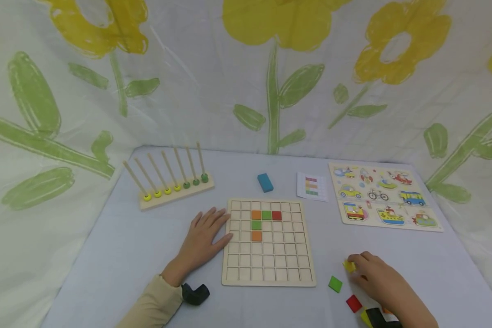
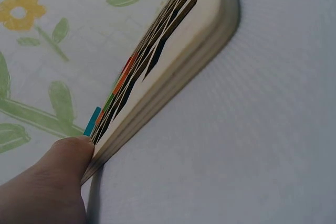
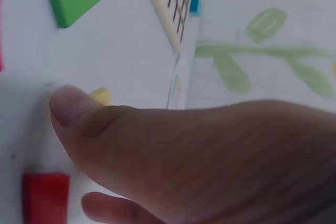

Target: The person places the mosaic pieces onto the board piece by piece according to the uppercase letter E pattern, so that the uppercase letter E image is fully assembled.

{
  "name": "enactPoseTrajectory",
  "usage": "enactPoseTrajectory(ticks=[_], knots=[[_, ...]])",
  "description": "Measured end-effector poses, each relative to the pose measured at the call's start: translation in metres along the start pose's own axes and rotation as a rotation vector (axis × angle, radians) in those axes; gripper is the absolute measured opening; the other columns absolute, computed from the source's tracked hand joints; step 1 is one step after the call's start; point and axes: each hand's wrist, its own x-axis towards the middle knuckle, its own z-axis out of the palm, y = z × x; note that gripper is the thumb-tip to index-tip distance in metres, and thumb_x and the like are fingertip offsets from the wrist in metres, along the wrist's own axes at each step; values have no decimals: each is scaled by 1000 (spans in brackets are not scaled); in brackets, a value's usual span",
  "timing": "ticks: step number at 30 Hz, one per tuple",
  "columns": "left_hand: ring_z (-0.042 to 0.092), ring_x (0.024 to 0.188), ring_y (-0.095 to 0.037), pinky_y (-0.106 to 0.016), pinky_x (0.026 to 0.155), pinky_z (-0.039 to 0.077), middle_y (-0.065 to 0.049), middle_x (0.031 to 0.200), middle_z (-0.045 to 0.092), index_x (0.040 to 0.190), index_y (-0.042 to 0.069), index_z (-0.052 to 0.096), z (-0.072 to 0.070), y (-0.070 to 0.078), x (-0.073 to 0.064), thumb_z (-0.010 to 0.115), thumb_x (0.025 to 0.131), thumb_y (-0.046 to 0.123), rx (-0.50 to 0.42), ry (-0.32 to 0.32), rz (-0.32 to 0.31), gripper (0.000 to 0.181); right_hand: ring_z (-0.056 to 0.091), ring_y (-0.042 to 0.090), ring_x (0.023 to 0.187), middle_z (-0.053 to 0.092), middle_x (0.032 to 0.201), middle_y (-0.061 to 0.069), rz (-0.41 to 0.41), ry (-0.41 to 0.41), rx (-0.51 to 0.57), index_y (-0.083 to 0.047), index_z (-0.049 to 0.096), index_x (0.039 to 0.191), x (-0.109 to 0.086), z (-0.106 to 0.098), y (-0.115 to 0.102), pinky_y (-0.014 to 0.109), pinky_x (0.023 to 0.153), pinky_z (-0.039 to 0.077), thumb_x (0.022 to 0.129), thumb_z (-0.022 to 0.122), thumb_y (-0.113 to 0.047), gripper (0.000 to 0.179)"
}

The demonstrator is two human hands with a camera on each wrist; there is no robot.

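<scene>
My left hand (image 1: 204,234) lies flat with straight, spread fingers at the left edge of a wooden grid board (image 1: 268,274); the left wrist view shows the thumb (image 2: 65,158) against the board's rim. Set in the grid are two orange tiles, two green tiles and one red tile (image 1: 276,216). Right of the board, my right hand (image 1: 375,275) pinches a yellow tile (image 1: 349,266) close over the table. In the right wrist view the thumb covers most of that tile. Near this hand lie a loose green tile (image 1: 335,284) and a red tile (image 1: 354,303).
A rod stacker with yellow and green beads (image 1: 176,191) stands at the back left. Behind the board are a blue block (image 1: 265,182) and a pattern card (image 1: 312,186). A vehicle picture puzzle (image 1: 385,196) occupies the back right. More tiles lie partly under the right wrist.
</scene>
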Motion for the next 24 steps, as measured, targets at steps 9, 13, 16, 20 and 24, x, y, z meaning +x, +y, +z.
enactPoseTrajectory(ticks=[9, 13, 16, 20, 24], knots=[[33, 140, -28, -57, 113, 21, -4, 146, 46, 139, 17, 50, 1, 0, 1, 56, 93, 48, 0, 9, 10, 57, 53, 15, 83, 60, 102, 4, 73, -26, 37, -10, 62, 117, -3, 5, 7, 41, 78, 55, 80, 77, -20, 41], [32, 140, -29, -57, 112, 21, -4, 146, 45, 140, 17, 49, 3, 0, 2, 55, 93, 49, -3, 4, 17, 57, 53, 13, 81, 59, 101, 4, 86, 4, 58, -9, 62, 115, -3, 9, 7, 38, 75, 55, 81, 76, -24, 40], [32, 141, -28, -56, 113, 20, -3, 147, 44, 141, 18, 48, 3, 0, 2, 53, 94, 49, -4, -6, 13, 56, 52, 14, 79, 58, 99, 4, 70, 56, 57, -9, 63, 113, -4, 12, 8, 36, 72, 54, 81, 76, -30, 41], [31, 141, -26, -55, 114, 20, -2, 148, 44, 141, 19, 48, 1, 1, 1, 52, 94, 50, -1, -17, -1, 56, 49, 15, 79, 58, 99, 4, 32, 116, 38, -9, 63, 112, -4, 16, 5, 35, 69, 51, 82, 74, -35, 41], [31, 142, -26, -54, 114, 19, -2, 148, 43, 141, 19, 48, 0, 0, -1, 52, 95, 50, 6, -21, -11, 56, 52, 15, 83, 59, 101, 3, 5, 154, 24, -9, 64, 110, -2, 19, 1, 38, 73, 53, 82, 75, -29, 36]])
